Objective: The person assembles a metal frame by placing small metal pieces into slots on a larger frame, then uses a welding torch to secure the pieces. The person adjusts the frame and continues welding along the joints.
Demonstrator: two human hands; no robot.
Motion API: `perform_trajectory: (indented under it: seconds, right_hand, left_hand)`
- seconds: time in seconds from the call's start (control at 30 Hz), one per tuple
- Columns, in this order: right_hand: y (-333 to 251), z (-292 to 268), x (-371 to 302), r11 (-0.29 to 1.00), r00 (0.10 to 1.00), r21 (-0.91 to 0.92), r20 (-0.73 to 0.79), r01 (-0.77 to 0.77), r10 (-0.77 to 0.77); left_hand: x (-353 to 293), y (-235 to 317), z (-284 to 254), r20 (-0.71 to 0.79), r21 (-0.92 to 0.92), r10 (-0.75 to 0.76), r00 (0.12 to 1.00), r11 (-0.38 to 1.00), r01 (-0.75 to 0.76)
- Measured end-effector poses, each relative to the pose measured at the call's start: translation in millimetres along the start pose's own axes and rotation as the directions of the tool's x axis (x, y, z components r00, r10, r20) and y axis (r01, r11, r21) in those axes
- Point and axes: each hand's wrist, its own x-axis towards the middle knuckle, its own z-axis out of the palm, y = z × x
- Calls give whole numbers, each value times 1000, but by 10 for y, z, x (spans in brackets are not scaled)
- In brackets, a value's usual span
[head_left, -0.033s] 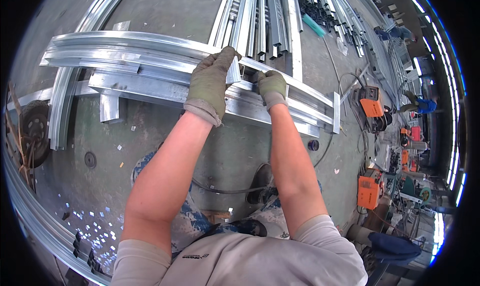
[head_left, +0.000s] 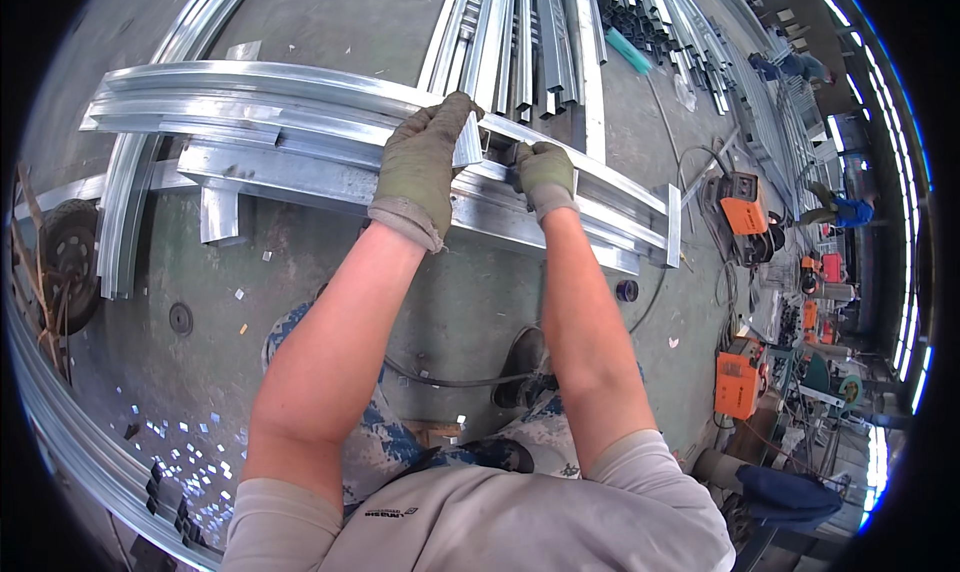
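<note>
Both my hands wear worn olive-green work gloves over long galvanized steel channels [head_left: 320,180] that lie side by side across the scene. My left hand [head_left: 418,167] is closed on a short bright metal piece [head_left: 467,144], holding it against the channels; its fingertips reach over the far channel. To its right, my right hand [head_left: 546,175] is curled into a fist at the channels, with a small dark gap between the two hands. What the right fingers grip is hidden. A short cross plate [head_left: 673,226] sits at the channels' right end.
More steel channels [head_left: 135,187] pass crosswise on the left. Long tubes [head_left: 500,42] are stacked beyond. Orange welding machines [head_left: 742,204] and cables lie to the right. A wheel [head_left: 70,262] stands at far left; metal scraps [head_left: 195,457] litter the floor. Another person [head_left: 850,210] works far right.
</note>
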Motion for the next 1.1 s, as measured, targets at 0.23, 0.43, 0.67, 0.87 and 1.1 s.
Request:
perform_trajectory:
  seconds: [0.23,0.43,0.67,0.87,1.1]
  right_hand:
    - [74,133,-212,999,999,29,-8,36,-36]
    - [37,-141,-260,995,978,80,197,60,-75]
    - [375,74,-221,975,972,-44,110,216,-210]
    - [0,-262,-398,988,931,16,333,154,-150]
    - [94,-164,-307,966,906,-46,362,254,-220]
  left_hand:
    - [45,0,-14,3,-2,12,1000,1000,-12]
    - [35,-9,25,-2,-18,12,1000,1000,-12]
    - [-7,-26,67,40,8,-5,999,1000,5]
    - [47,-100,44,41,14,25,999,1000,-26]
    - [71,-186,63,52,71,-26,998,997,22]
